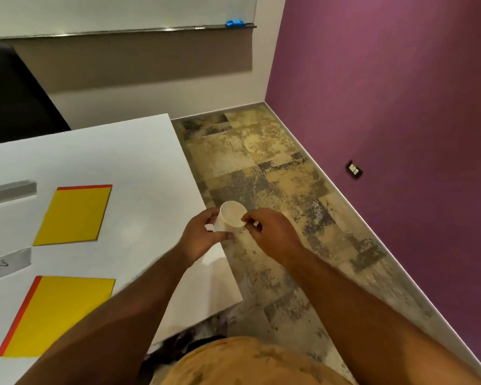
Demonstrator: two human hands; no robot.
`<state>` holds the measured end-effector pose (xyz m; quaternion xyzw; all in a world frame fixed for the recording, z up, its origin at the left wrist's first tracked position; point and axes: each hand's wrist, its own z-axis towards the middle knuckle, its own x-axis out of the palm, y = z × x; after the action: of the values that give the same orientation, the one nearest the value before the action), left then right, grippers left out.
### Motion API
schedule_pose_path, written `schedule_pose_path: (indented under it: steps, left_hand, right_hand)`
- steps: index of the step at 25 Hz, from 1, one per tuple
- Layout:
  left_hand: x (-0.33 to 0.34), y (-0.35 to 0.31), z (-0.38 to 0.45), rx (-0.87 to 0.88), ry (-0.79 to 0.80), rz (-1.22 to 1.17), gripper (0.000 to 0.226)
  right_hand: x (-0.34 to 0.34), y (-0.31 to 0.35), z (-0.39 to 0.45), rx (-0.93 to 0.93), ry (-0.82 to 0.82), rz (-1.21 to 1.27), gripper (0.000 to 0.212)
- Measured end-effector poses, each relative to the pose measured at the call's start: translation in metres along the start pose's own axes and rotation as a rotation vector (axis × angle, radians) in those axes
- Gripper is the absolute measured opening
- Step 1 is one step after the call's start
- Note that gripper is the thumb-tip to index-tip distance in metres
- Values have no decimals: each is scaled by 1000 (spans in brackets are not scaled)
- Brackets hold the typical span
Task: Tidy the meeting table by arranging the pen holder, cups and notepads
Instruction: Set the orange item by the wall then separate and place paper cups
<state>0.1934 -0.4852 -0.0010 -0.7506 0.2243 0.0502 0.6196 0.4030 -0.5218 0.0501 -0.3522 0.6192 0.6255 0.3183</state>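
Holding a white paper cup (232, 218) between both hands, the person was seen at the table's right edge. The cup was tilted, w/ its open mouth turned up toward the camera, and it was carried off the surface, over the table edge and the floor beyond. The left hand (203, 237) was wrapped round the cup's lower body, fingers curled behind it and thumb laid under it. The right hand (272, 232) was brought against the cup's rim from the right, w/ thumb and forefinger pinched on the rim's near-right side; whether the other fingers touched the cup could not be told. The 2 hands were held close together, w/ only the cup between them.

Left of the left hand, a yellow notepad (74, 215) w/ a red strip along its far edge was laid flat on the white table (150, 168). Nearer the body and left of the left forearm, a second yellow notepad (59, 315) was laid flat, its red strip along the left edge. The 2 pads were kept apart, approx. one behind the other. Between them, at the far left, a grey tape strip (7, 265) w/ handwriting was stuck to the table. A grey bar (10, 190) was seen beyond it.
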Motion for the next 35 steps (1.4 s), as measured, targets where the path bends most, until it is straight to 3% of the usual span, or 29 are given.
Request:
schedule_pose_path:
  steps: [3, 9, 15, 18, 21, 28, 32, 35]
  left_hand:
    - [-5, -5, 33, -25, -39, -11, 71]
    - [-24, 2, 65, -134, -210, -21, 43]
    - [-30, -11, 117, -316, -636, -141, 40]
    - [-11, -24, 144, -419, -888, -266, 35]
    - [4, -35, 161, -471, -1035, -307, 29]
    - [-1, -52, 165, -545, -1333, -405, 24]
    - [-37, -34, 161, -576, -1464, -456, 21]
    - [-72, -16, 165, -574, -1494, -483, 19]
  right_hand:
    - [-1, -8, 44, 11, 21, 43, 18]
    - [16, -21, 138, -12, 68, 157, 15]
    - [42, -11, 239, -96, 221, 338, 14]
    - [37, -20, 292, -198, 350, 339, 15]
    - [27, -19, 338, -318, 439, 312, 17]
    - [54, 23, 384, -502, 599, 305, 17]
    - [81, 59, 397, -565, 687, 299, 17]
    - [108, 94, 417, -655, 662, 282, 16]
